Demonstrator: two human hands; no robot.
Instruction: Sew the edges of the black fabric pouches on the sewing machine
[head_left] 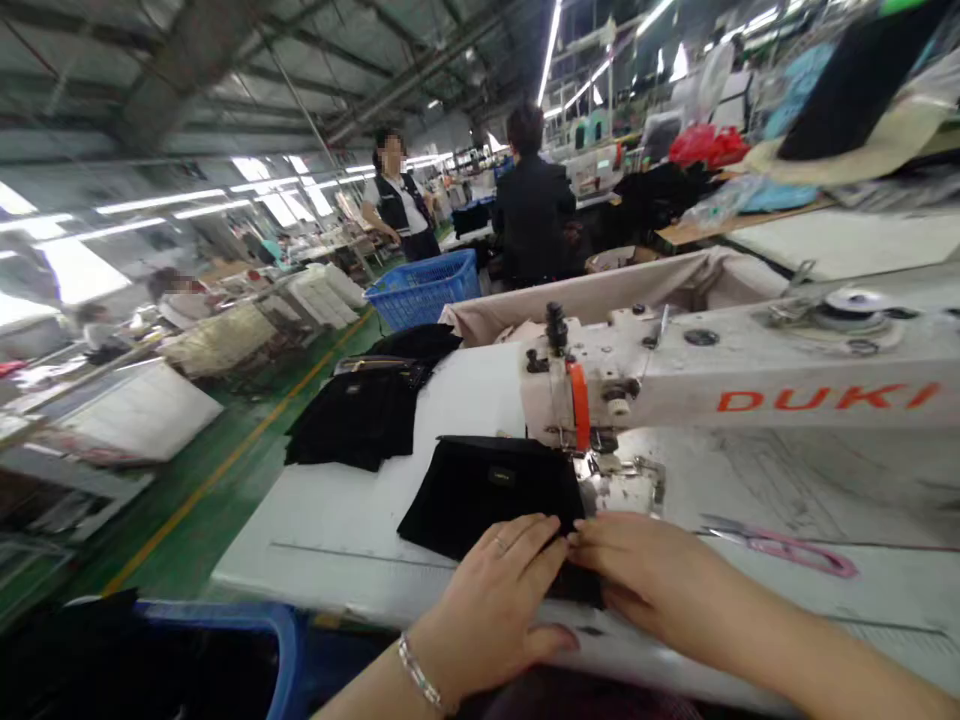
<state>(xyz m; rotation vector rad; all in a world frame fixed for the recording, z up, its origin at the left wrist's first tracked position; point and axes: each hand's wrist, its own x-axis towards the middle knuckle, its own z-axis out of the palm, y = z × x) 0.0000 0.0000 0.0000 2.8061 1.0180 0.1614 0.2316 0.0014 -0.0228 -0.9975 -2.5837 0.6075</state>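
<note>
Laid palm-down with the left hand [499, 600] on the black piece [484, 490], fingers loosely extended and close together, thumb set apart toward the table's front edge. Wearing a ring [501, 542] and a bracelet [420, 672] on that side. Placed with the right hand [660, 580] on the same piece, fingers reaching leftward, tips just beside the left fingertips. Cannot tell whether pinching the fabric there or only resting on it, with the thumb partly tucked below.

Filled with black cloth [67, 660] in the near blue bin [289, 640], low at the left. Standing beyond the table [345, 510] with the blue basket [427, 290], latticed at the sides; cannot make out any contents. Lined with pale fabric in the long trough [600, 290] behind the sewing machine [787, 370]; mostly hidden inside.

Lying flat on the white table with the black piece, left of and right up to the machine's needle area [596, 465]. Matte and dark, roughly four-sided, with a small label [502, 477] near the upper edge; partly covered along the near edge by both hands. Piled farther left with similar black pieces [360, 415], well apart from the hands. Lying right of the needle area, beyond the right forearm, with pink-handled scissors [787, 545].
</note>
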